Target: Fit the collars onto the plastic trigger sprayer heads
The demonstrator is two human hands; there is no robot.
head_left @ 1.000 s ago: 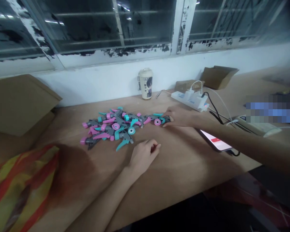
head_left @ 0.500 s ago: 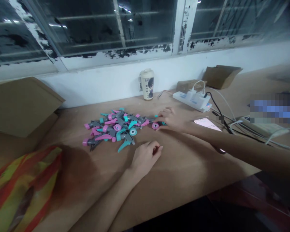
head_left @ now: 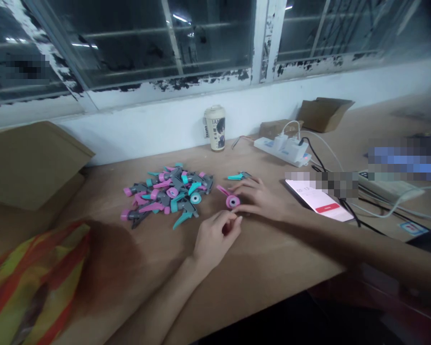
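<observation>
A pile of pink, teal and grey spray-trigger heads (head_left: 165,194) lies on the wooden table (head_left: 266,258). My right hand (head_left: 260,199) holds one pink trigger head (head_left: 232,200) by its round collar, just right of the pile. A single teal trigger head (head_left: 239,176) lies apart behind that hand. My left hand (head_left: 215,235) rests on the table near the front of the pile, its fingers curled together close to the pink piece; whether anything is in them is not visible.
A paper coffee cup (head_left: 215,127) stands by the wall. A white power strip (head_left: 283,148) with cables and a lit phone (head_left: 319,201) lie to the right. Cardboard boxes (head_left: 28,163) stand at left, a small box (head_left: 323,114) at back right. Striped orange-yellow cloth (head_left: 28,282) covers the near left.
My right hand drew a pink trigger head out of the right end of the pile toward me. A teal one was left lying apart. The left hand shifted slightly toward it.
</observation>
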